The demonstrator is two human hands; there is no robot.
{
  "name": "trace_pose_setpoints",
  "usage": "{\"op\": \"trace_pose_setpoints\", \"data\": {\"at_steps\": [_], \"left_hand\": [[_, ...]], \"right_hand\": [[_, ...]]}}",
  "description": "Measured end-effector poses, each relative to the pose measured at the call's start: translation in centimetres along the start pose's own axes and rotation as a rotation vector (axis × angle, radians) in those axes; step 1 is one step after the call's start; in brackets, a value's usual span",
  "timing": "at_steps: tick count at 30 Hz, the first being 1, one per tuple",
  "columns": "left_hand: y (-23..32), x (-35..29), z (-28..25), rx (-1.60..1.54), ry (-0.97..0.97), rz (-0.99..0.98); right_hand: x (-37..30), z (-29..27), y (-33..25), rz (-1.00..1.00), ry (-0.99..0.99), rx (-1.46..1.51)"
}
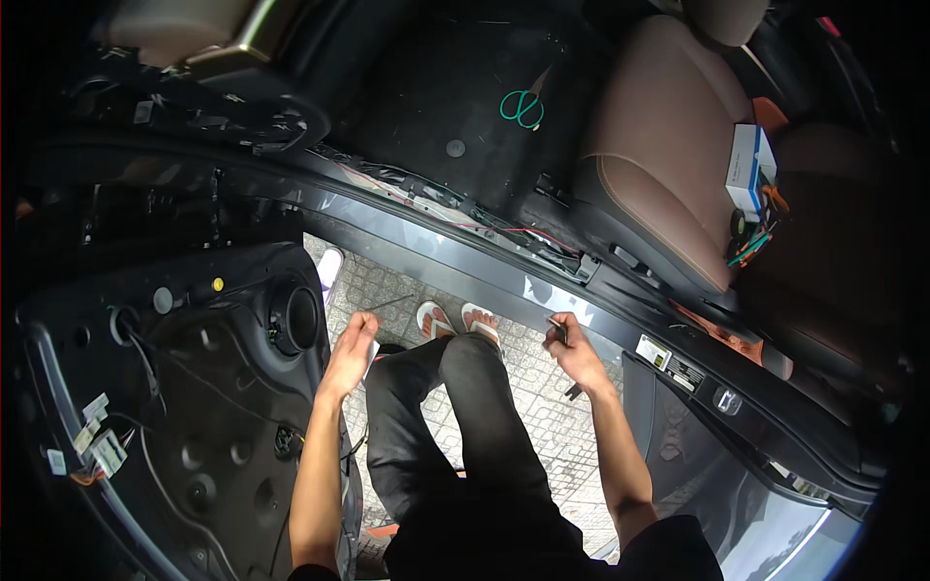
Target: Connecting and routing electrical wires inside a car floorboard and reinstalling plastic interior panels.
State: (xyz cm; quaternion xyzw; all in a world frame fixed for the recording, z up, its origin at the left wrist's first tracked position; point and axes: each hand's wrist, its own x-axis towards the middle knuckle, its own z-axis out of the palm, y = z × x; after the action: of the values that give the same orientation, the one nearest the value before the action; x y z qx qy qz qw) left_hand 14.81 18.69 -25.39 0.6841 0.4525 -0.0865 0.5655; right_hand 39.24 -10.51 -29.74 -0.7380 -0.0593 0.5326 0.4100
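My left hand (351, 360) is closed beside the stripped car door (208, 407). A thin white piece (372, 356) shows along its palm side; its kind is too small to tell. My right hand (575, 354) is held over the paving near the door sill (465, 281), its fingers curled around a small dark object (556, 334). What that object is cannot be made out, since the fingers hide most of it. A dark forked end (573, 392) sticks out below that hand, by the wrist. Both hands are apart from the car body.
Green-handled scissors (523, 108) lie on the black car floor. A brown seat (659, 145) carries a white and blue box (746, 169) and several hand tools (765, 228). Loose wires (436, 203) run along the sill. Connectors (102, 450) hang at the door's edge.
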Motion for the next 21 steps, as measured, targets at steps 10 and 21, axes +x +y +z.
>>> {"op": "trace_pose_setpoints", "data": {"at_steps": [10, 21], "left_hand": [[5.8, 38.0, 7.1, -0.383, 0.265, 0.458], [-0.6, 22.2, 4.4, -0.172, 0.218, 0.589]], "right_hand": [[21.3, 3.6, 1.8, -0.572, -0.016, 0.729], [21.7, 3.5, 1.0, -0.480, -0.087, 0.508]]}}
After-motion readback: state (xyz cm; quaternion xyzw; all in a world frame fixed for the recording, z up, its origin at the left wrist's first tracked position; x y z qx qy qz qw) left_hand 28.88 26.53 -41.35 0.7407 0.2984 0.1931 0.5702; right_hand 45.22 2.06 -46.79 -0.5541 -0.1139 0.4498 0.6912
